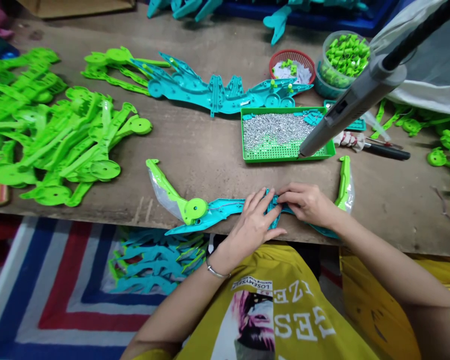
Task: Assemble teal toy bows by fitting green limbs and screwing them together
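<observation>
My left grip [254,220] lies spread across the blue bow [225,209], at the near edge of the table [198,145]; my right grip [305,202] is narrow there, its hold hidden. I'd judge light, even pressure best

We see smooth, faintly glossy plastic in the turquoise part [219,214] and the heaped green pieces [78,135]. The silvery bits [273,127] look like shiny metal, their tray [285,159] like plastic; our surface [195,140] seems matt, scuffed wood, and the bracelet [212,270] polished metal.
</observation>
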Demonstrator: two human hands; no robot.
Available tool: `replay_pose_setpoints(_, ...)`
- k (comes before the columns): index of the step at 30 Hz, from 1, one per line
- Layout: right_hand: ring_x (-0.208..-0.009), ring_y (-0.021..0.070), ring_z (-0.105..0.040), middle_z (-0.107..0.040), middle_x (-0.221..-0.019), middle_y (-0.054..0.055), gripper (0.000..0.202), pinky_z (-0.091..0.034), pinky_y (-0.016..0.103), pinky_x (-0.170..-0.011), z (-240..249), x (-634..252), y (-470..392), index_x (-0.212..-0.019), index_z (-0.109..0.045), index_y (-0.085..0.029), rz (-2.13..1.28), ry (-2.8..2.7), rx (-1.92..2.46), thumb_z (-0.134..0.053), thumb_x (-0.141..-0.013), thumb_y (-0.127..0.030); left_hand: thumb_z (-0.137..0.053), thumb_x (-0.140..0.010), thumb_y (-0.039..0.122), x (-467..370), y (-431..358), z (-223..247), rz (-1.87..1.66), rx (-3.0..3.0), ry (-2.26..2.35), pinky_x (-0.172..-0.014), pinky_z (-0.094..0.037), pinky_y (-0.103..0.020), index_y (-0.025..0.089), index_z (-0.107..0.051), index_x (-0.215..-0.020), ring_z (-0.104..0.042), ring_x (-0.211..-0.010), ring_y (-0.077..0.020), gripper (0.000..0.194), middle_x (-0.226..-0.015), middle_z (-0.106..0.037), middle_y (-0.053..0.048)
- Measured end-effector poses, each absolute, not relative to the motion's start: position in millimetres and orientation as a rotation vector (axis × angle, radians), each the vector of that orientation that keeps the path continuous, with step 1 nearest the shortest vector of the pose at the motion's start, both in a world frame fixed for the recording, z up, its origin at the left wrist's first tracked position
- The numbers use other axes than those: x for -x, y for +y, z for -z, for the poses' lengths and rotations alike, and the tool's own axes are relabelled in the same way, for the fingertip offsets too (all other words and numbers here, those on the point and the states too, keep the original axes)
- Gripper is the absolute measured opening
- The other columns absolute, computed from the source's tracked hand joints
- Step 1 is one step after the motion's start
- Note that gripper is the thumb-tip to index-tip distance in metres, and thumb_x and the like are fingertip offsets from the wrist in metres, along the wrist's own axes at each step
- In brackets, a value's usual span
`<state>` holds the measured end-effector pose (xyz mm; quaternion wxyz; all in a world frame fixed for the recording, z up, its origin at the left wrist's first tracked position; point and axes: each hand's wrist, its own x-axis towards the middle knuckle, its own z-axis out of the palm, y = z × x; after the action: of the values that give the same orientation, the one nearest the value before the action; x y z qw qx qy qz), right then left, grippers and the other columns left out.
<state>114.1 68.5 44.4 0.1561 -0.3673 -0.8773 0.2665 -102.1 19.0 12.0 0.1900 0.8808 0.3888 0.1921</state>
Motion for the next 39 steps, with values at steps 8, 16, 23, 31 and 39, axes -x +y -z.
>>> replay_pose_setpoints(8, -0.092, 0.0185, -0.073, -0.077, -0.108, 0.008, 0.030, -0.058, 0.029, -0.076, -31.1, -126.3, 63.4, -0.102, -0.075, -0.024, -0.668, -2.562, 0.993, -0.049, -0.093, -0.011, -0.073, -0.085, 0.044, 101.1, 18.4, -15.5, -0.518, -2.516, 1.102, -0.112, -0.041, -0.062, 0.011, -0.061, -0.129, -0.043, -0.141, -0.0425, 0.056, -0.150, -0.046, -0.027)
replay_pose_setpoints(16, -0.082, 0.0179, -0.075, -0.080, -0.095, 0.004, 0.018, -0.059, 0.030, -0.076, -48.9, -112.9, 66.2, -0.101, -0.075, -0.019, -1.094, -2.032, 1.406, -0.064, -0.087, -0.022, -0.071, -0.087, 0.042, 100.0, 16.7, -16.4, -0.534, -2.510, 1.120, -0.112, -0.040, -0.063, 0.012, -0.060, -0.132, -0.041, -0.143, -0.0413, 0.055, -0.152, -0.045, -0.026)
replay_pose_setpoints(23, -0.091, 0.0193, -0.073, -0.078, -0.099, 0.005, 0.012, -0.055, 0.035, -0.087, -45.3, -108.2, 67.8, -0.095, -0.077, -0.022, -1.101, -2.100, 1.406, -0.068, -0.088, -0.025, -0.072, -0.087, 0.039, 100.7, 16.0, -13.5, -0.565, -2.532, 1.104, -0.113, -0.040, -0.063, 0.012, -0.063, -0.126, -0.041, -0.143, -0.0413, 0.049, -0.150, -0.047, -0.027)
replay_pose_setpoints(31, -0.089, 0.0189, -0.073, -0.078, -0.095, 0.005, 0.009, -0.056, 0.034, -0.084, -43.1, -106.0, 65.7, -0.092, -0.074, -0.020, -1.047, -2.096, 1.397, -0.068, -0.086, -0.021, -0.073, -0.086, 0.040, 101.3, 15.6, -11.3, -0.604, -2.537, 1.085, -0.113, -0.040, -0.064, 0.014, -0.063, -0.128, -0.041, -0.144, -0.0409, 0.051, -0.150, -0.047, -0.026)
replay_pose_setpoints(39, -0.107, 0.0203, -0.073, -0.076, -0.114, 0.010, 0.033, -0.059, 0.038, -0.094, -46.3, -127.5, 78.2, -0.116, -0.063, -0.018, -1.687, -1.770, 1.291, -0.060, -0.083, -0.013, -0.074, -0.085, 0.038, 102.1, 16.7, -13.6, -0.583, -2.474, 1.106, -0.112, -0.041, -0.064, 0.017, -0.060, -0.135, -0.043, -0.142, -0.0385, 0.056, -0.150, -0.048, -0.023)
